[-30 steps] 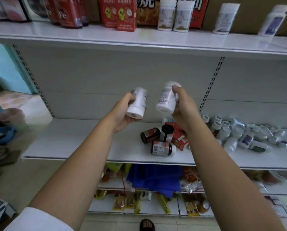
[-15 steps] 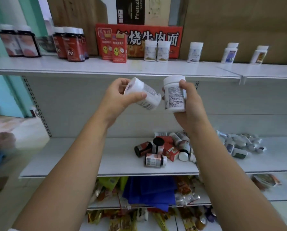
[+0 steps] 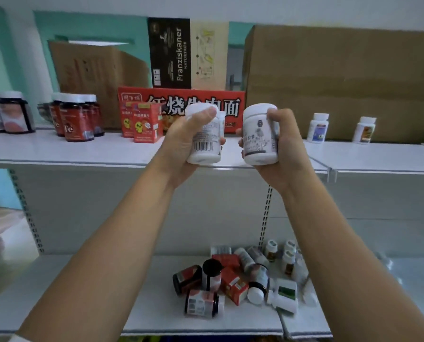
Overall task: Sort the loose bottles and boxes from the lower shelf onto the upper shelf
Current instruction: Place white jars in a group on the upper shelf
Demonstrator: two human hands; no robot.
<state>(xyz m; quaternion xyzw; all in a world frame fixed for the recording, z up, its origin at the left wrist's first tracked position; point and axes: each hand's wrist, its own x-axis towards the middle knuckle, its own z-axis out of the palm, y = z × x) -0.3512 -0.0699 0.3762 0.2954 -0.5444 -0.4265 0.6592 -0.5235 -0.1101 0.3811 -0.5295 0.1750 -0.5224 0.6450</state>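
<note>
Curled tight, the left hand and right hand grip the barcoded bottle and the grey-labelled bottle at the front edge of the upper shelf, neither set down, while a jumbled heap waits on the lower shelf, so plenty looks undone.

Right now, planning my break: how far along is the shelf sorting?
Done: red-labelled bottles, red boxes and white bottles stand on the upper shelf. In hand: left hand grips the barcode bottle, right hand a second white bottle. Remaining: a jumbled pile on the lower shelf.
</note>
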